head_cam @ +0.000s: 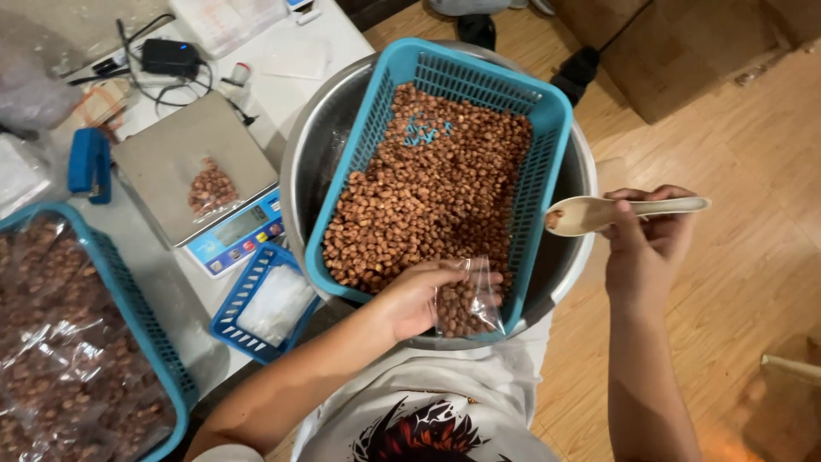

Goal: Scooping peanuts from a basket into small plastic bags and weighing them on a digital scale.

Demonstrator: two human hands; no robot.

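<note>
Bagging looks underway: left hand (pixel 410 299) pinches a small clear bag (pixel 466 304) of nuts, lower centre, over the blue basket (pixel 547 128). Right hand (pixel 641 235), centre right, closes round a spoon (pixel 599 212) carrying a nut. Likely next: tip spoon into the bag. Scale (pixel 205 180) sits upper left on the table (pixel 291 60).

Warm indoor light, soft shadows — sharp centre, slight wide-angle edge stretch

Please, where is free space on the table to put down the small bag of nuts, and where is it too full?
The scale platform is bare around its small bag. A white strip of table lies between scale and steel bowl. Crowded: cables and adapter at the back, the two blue baskets at the left. The left hand holds the bag; the right hand holds the spoon.
</note>
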